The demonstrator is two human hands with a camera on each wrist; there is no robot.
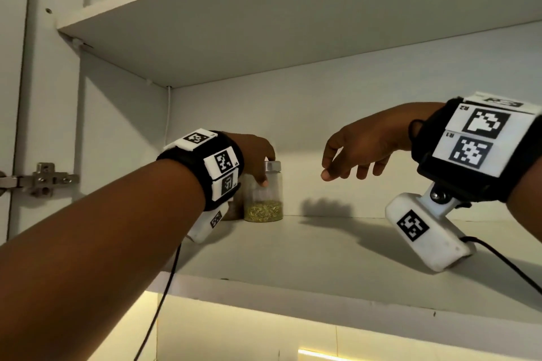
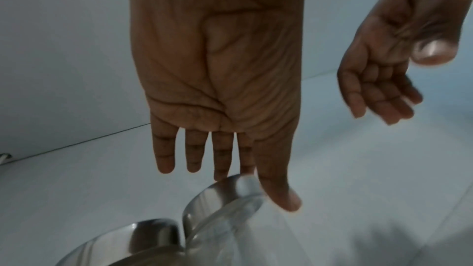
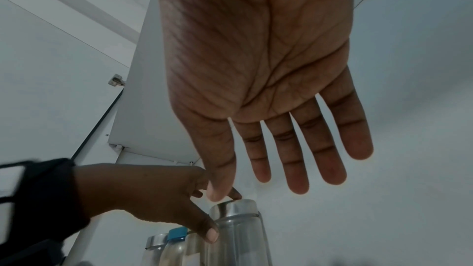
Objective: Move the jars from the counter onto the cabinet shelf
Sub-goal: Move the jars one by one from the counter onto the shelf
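Observation:
A clear jar (image 1: 264,196) with a silver lid and green seeds in its bottom stands upright at the back left of the white cabinet shelf (image 1: 322,258). My left hand (image 1: 268,170) arches over its top and pinches it. The thumb lies on the glass front and the fingertips reach the lid's far side. In the left wrist view the other fingers (image 2: 166,159) are straight above the lid (image 2: 225,193). My right hand (image 1: 343,174) hovers open and empty to the jar's right, above bare shelf. Its spread fingers (image 3: 297,169) show in the right wrist view.
More jars stand left of the seed jar, mostly hidden by my left wrist: a brown-filled one (image 1: 233,211), a blue-capped one (image 3: 176,234) and a silver-lidded one (image 3: 156,240). An upper shelf (image 1: 264,23) runs overhead. A door hinge (image 1: 44,179) sits far left.

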